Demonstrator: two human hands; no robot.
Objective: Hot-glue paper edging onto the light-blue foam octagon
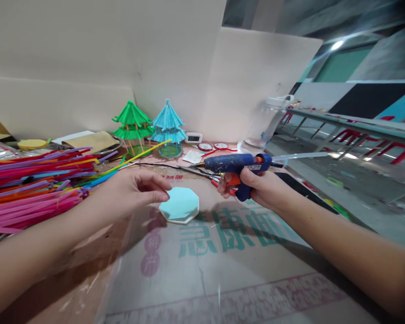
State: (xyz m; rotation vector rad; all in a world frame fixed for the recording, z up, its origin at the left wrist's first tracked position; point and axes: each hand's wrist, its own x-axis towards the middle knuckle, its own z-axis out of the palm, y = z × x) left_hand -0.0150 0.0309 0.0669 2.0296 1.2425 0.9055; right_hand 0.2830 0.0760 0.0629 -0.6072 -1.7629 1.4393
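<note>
My right hand (pixel 246 182) grips a blue hot glue gun (pixel 227 164), its fingers round the handle and orange trigger. The nozzle points left, and a clear glue stick (pixel 300 155) sticks out behind. A pale turquoise octagonal piece (pixel 180 203) with a light rim lies on the printed board (pixel 195 274), below and left of the nozzle. My left hand (pixel 145 189) is at the octagon's left edge, fingers curved, thumb and forefinger slightly apart. Nothing shows between them; whether the fingertips touch the octagon I cannot tell.
Colourful pipe cleaners (pixel 37 189) lie heaped at the left. Behind stand a green pagoda model (pixel 131 128), a blue one (pixel 168 128) and a small digital clock (pixel 193 137). A clear bottle (pixel 265 121) stands back right. Scissors (pixel 195 170) lie behind the octagon.
</note>
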